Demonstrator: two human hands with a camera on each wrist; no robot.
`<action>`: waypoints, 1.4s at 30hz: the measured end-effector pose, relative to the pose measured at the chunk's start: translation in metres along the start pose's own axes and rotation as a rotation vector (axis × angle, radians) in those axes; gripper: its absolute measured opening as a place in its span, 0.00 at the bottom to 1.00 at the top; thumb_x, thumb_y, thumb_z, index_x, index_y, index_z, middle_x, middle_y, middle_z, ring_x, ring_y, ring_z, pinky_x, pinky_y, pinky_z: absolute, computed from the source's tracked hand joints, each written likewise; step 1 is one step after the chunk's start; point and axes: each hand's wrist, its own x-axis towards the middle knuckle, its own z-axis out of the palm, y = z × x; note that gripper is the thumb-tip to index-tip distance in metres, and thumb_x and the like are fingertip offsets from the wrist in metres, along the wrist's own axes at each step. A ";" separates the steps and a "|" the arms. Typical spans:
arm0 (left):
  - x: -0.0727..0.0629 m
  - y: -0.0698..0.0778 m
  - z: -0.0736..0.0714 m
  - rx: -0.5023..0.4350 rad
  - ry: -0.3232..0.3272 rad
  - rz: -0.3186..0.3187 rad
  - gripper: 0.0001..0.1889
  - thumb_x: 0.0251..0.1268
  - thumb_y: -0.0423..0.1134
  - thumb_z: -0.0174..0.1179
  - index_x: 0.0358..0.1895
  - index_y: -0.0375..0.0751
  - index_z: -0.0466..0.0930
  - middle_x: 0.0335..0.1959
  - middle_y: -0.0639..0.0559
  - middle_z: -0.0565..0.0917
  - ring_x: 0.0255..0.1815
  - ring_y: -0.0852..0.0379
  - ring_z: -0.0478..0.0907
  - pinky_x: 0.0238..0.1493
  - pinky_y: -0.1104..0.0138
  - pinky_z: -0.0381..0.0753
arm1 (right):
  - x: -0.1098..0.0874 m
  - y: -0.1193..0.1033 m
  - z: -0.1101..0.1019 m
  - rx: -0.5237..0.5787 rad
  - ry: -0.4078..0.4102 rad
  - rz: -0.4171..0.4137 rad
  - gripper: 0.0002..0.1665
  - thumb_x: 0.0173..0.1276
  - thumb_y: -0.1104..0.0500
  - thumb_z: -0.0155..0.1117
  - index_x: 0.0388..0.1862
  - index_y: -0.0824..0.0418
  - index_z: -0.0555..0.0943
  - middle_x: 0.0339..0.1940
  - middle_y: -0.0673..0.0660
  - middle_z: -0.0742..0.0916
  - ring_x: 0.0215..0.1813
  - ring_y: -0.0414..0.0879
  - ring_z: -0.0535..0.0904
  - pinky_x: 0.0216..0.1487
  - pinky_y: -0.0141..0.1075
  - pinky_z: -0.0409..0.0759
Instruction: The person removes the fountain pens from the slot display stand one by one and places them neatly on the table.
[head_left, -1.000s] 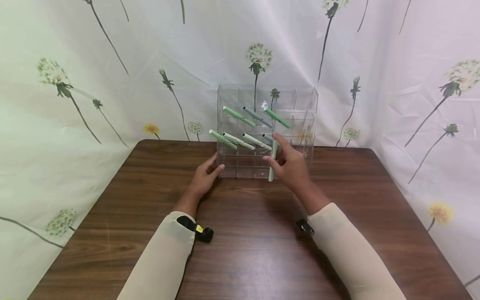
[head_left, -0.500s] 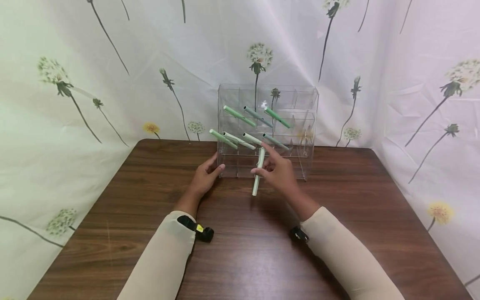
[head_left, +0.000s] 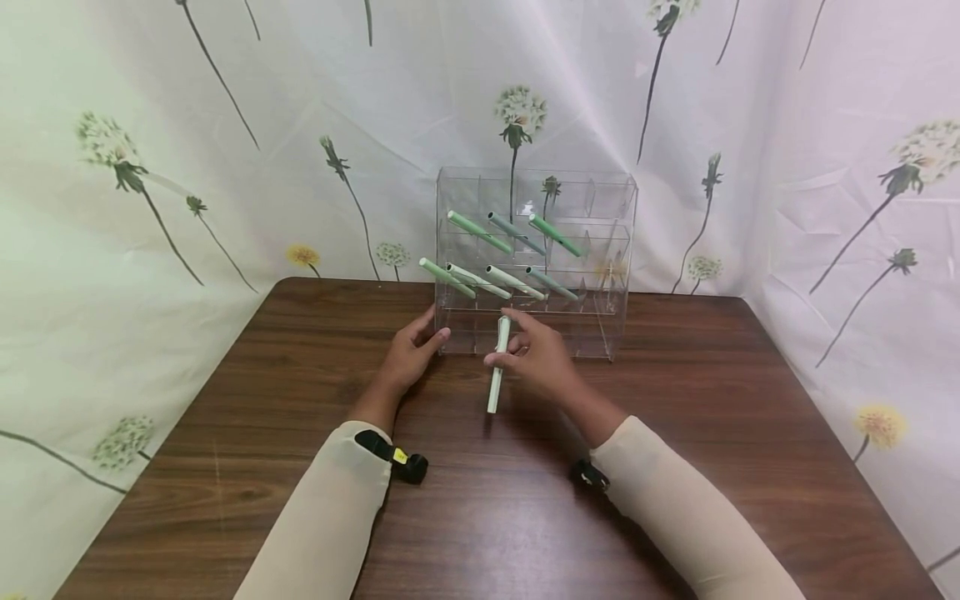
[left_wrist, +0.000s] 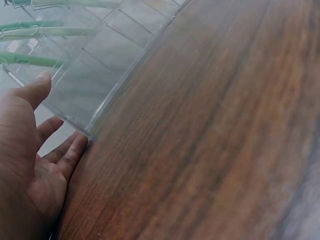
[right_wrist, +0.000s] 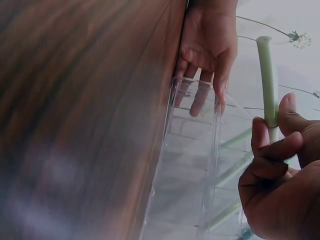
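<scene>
While the left hand (head_left: pixel 405 358) rests at the rack's (head_left: pixel 585 312) left side, fingers loosely extended, the right hand's (head_left: pixel 546 358) fingers pinch a pale pen (head_left: pixel 496 385) just before the rack's lower front edge. Seven other pens (head_left: pixel 477 231) slant within the rack, near the desk's (head_left: pixel 480 517) far edge.

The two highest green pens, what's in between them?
A grey-blue pen sits between the light green pen and the darker green pen, in the head view.

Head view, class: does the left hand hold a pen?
No: the left hand touches the rack, while the right hand holds a pen.
</scene>
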 end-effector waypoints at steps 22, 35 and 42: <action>0.000 -0.003 0.003 -0.051 -0.005 0.039 0.34 0.85 0.42 0.63 0.87 0.50 0.63 0.83 0.36 0.72 0.79 0.34 0.76 0.76 0.44 0.75 | -0.002 0.002 0.031 0.141 -0.205 0.106 0.48 0.70 0.60 0.81 0.83 0.65 0.68 0.26 0.59 0.89 0.14 0.49 0.77 0.22 0.37 0.80; 0.000 -0.003 0.000 -0.050 -0.007 0.026 0.35 0.84 0.44 0.64 0.87 0.53 0.63 0.83 0.38 0.72 0.80 0.36 0.75 0.78 0.42 0.73 | 0.003 0.005 0.053 0.151 -0.284 0.128 0.46 0.71 0.62 0.80 0.81 0.71 0.68 0.26 0.61 0.90 0.14 0.43 0.77 0.21 0.34 0.75; 0.001 -0.003 0.000 -0.044 -0.007 0.022 0.34 0.84 0.44 0.63 0.87 0.53 0.63 0.83 0.37 0.72 0.79 0.35 0.75 0.77 0.41 0.73 | 0.007 0.009 0.064 0.162 -0.264 0.134 0.44 0.67 0.63 0.83 0.77 0.73 0.72 0.23 0.55 0.88 0.14 0.42 0.77 0.20 0.33 0.76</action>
